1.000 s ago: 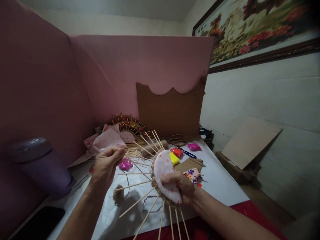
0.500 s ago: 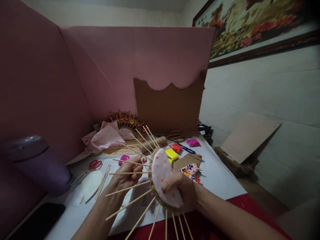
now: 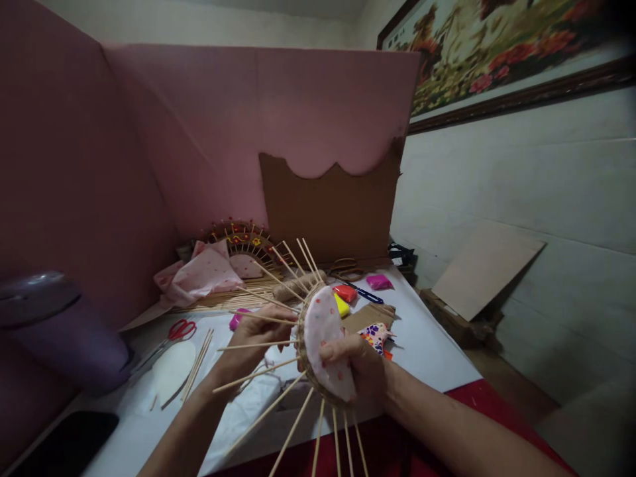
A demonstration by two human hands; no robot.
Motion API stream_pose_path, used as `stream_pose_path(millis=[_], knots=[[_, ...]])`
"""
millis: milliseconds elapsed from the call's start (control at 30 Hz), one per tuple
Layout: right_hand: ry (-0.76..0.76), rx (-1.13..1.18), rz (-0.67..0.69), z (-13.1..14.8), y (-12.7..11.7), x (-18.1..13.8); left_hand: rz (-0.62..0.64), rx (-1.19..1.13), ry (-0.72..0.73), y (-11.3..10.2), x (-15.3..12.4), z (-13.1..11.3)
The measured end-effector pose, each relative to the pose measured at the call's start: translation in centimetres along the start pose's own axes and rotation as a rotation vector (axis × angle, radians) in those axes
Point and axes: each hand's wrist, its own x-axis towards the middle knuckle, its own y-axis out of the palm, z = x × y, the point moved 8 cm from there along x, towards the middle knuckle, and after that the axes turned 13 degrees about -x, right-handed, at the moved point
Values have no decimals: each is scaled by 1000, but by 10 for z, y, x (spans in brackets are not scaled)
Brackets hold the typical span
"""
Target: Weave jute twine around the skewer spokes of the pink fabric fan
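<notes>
My right hand (image 3: 360,361) grips a half-round, fan-shaped piece (image 3: 320,324) covered in pink dotted fabric, its thumb lying across the front. Thin wooden sticks (image 3: 258,374) radiate from the curved side, and brown twine (image 3: 302,354) is wound between them along that edge. Behind the sticks, my left hand (image 3: 263,328) is closed in a pinch at the twine-wrapped rim; its fingertips are partly hidden. A thin strand hangs below that hand. The piece is held tilted above the white table, with its sticks pointing left, up and down.
Behind stand a finished-looking stick fan (image 3: 243,242), pink fabric (image 3: 203,275) and a twine roll (image 3: 298,285). Red-handled scissors (image 3: 181,329), loose sticks (image 3: 199,364) and a purple bottle (image 3: 64,338) are left. Red (image 3: 345,293) and yellow (image 3: 342,305) packets and a blue cutter (image 3: 370,295) lie right.
My left fingers have moved right, closer against the rim of the fan piece. The piece has turned slightly in my right hand, and the whole view has shifted a little.
</notes>
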Motion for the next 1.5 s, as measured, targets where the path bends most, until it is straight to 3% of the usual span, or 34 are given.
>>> stream_pose_path(millis=[300, 700, 967, 1300, 1500], knots=[[-46, 6, -199, 7, -12, 1, 5, 11, -40, 5, 0, 5], [-46, -30, -202, 7, -16, 2, 2, -73, -125, 5, 0, 14], [-55, -9, -232, 7, -18, 4, 19, 0, -85, 0, 4, 22], [-50, 15, -265, 5, -21, 3, -88, -10, 9, -20, 4, -5], [-21, 5, -284, 2, -24, 4, -123, -256, -34, -34, 0, -18]])
